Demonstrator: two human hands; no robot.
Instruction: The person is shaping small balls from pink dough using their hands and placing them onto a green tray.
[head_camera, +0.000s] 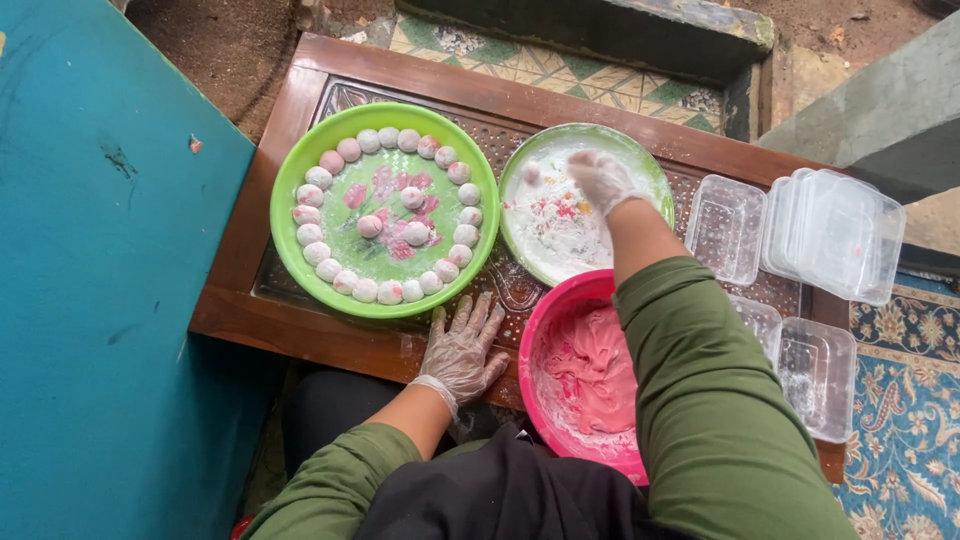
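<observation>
On the right side of the carved dark-wood worktop (300, 322) sit the packages: a stack of clear, square plastic containers with lids (838, 232) at the far right edge, one open clear plastic box (727, 228) just beside it, and two more open clear boxes (818, 372) nearer the person, partly hidden by the green sleeve. None shows a label that I can make out.

The right hand (602, 180), in a thin clear plastic glove dusted white, reaches into the pale green round plate coated with white flour (640, 160). Its fingers are curled loosely down over the flour; whether the grip encloses anything I cannot tell. One small floured dough ball (531, 173) lies on that plate just to the left of this hand, apart from it.

The left hand (462, 350), also gloved, lies flat and released on the worktop, fingers spread, holding nothing. It rests between the bright green round plastic tray (283, 240) and the pink round plastic basin of pink dough (590, 372), just below the tray's near rim.

The green tray carries a ring of small white and pinkish floured balls (318, 177) around its edge, with a few more in the middle. A teal painted board (100, 300) stands at the left, and a patterned blue rug (905, 420) lies at the lower right.
</observation>
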